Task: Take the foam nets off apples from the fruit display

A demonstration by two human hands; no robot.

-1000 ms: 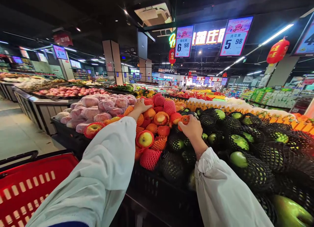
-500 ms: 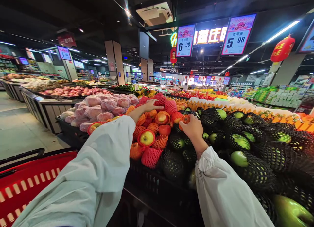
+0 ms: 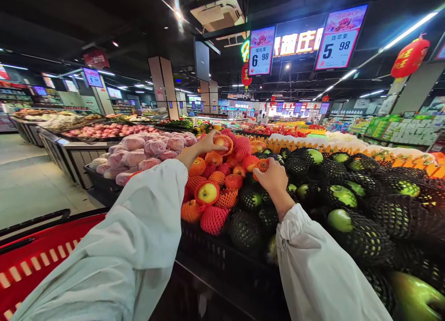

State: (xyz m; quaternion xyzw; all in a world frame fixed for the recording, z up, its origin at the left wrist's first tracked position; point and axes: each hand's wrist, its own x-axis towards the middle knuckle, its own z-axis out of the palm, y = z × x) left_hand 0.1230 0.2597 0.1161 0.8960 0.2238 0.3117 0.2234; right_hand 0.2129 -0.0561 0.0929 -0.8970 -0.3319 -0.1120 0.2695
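I stand at a supermarket fruit stand. My left hand (image 3: 206, 143) is closed around a red apple in an orange foam net (image 3: 222, 143), lifted a little above the pile of red and yellow netted apples (image 3: 212, 193). My right hand (image 3: 272, 178) grips a smaller red apple in orange netting (image 3: 262, 166) at the border between the red apples and the green apples in black nets (image 3: 342, 196). Both arms wear white sleeves.
A red shopping basket (image 3: 31, 265) sits at lower left. Pink bagged fruit (image 3: 146, 149) lies left of the apples, in a black crate (image 3: 222, 256). Price screens (image 3: 261, 51) hang overhead. An aisle floor (image 3: 28, 186) opens to the left.
My left hand, which lay open on the far apples, has closed on a netted apple and lifted it. My right hand keeps its apple, nearly unmoved.
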